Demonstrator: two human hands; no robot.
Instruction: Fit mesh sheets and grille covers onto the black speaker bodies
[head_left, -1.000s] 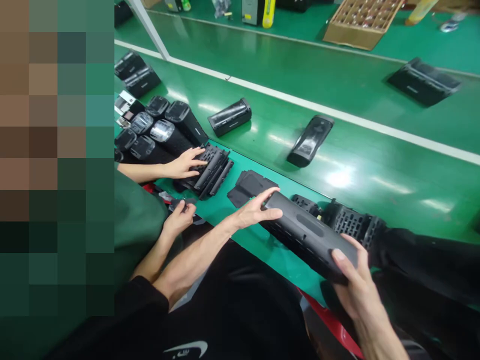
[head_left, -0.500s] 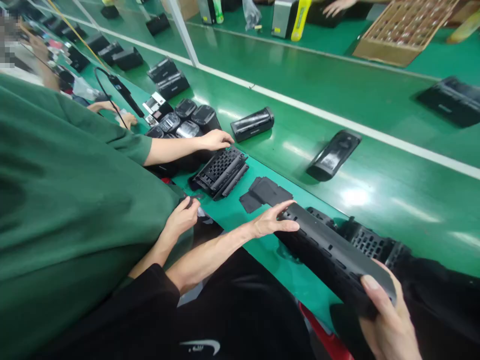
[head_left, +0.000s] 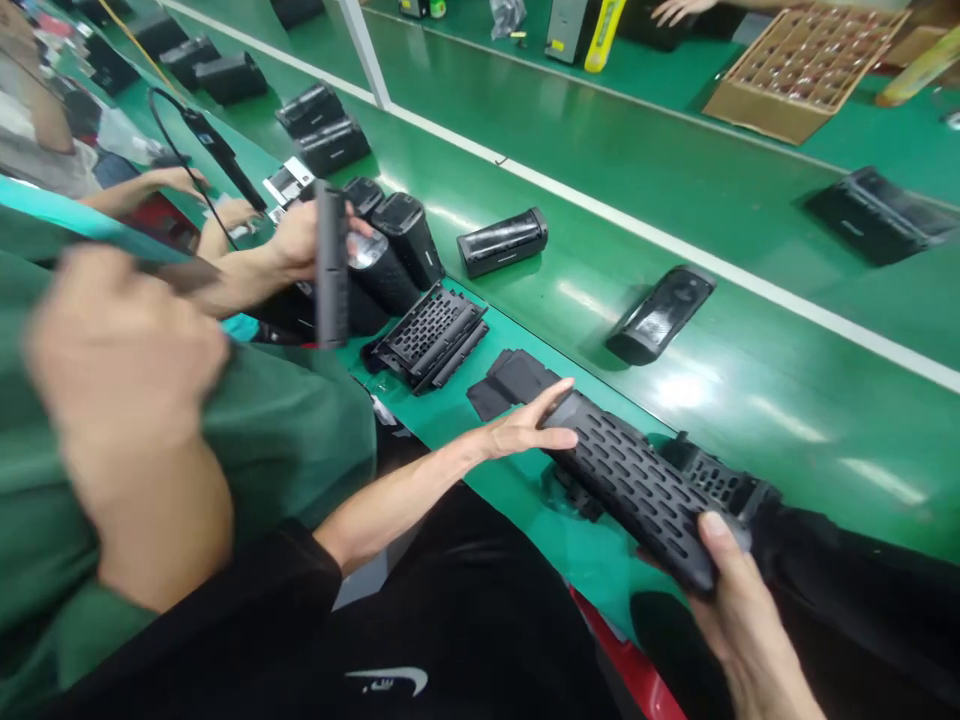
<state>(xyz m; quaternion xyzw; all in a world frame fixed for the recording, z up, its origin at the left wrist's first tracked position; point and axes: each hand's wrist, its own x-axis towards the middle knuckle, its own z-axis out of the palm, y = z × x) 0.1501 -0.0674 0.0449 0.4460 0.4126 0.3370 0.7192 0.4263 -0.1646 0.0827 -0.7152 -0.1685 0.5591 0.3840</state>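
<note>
A long black slotted plastic grille cover [head_left: 637,480] is held tilted between my two hands above the bench. My left hand [head_left: 525,425] grips its far left end, thumb and fingers at either side of that end. At the near right end, my right hand [head_left: 739,590] wraps around it with the thumb on top; the other fingers are mostly hidden underneath. Flat black sheets [head_left: 512,382] lie on the green bench just beyond my left hand. More black slotted parts [head_left: 716,475] rest behind the cover, partly hidden by it.
Beside me a co-worker in a green shirt holds up a black part [head_left: 330,265]. Stacked black grilles [head_left: 431,335] lie before them. Black speaker-like units [head_left: 502,243] stand on the green conveyor [head_left: 570,310]. A cardboard box [head_left: 810,70] sits across the line.
The cover has rolled in my hands, so its slotted face now shows instead of the smooth side. The co-worker has lifted a black part and raised the other hand, which is blurred.
</note>
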